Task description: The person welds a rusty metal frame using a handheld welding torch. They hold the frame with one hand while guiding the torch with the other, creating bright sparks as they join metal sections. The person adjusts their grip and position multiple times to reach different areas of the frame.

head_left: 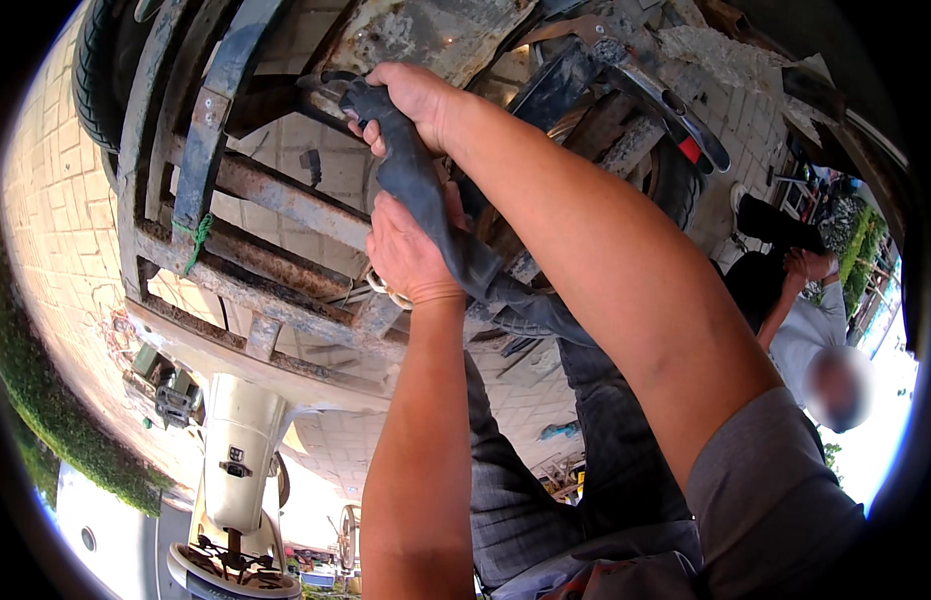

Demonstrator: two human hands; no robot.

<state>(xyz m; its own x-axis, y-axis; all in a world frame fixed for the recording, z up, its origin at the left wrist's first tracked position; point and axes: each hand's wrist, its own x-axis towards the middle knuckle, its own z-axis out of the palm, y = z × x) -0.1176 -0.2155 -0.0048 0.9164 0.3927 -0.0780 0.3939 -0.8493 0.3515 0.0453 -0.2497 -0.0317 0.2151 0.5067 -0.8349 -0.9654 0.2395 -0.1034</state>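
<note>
A flat, limp black inner tube (422, 190) runs between my hands and sags down to the right over my lap. At its upper end, my right hand (411, 105) is closed around the bunched rubber, thumb on top. A little lower, my left hand (411, 250) grips the tube from its left side; some of those fingers are hidden behind the rubber. A ring-shaped bracelet (389, 291) sits on the left wrist. Both hands are just above a rusty metal frame (276, 200) with blue-painted bars, and close to its crosspieces.
Black tires stand at the upper left (101, 80) and right (676, 185). A green tie (196, 242) hangs on the frame. A white scooter-like body (241, 440) is at lower left. Another person (811, 310) is at the right, hands together. Paving bricks (66, 210) cover the ground.
</note>
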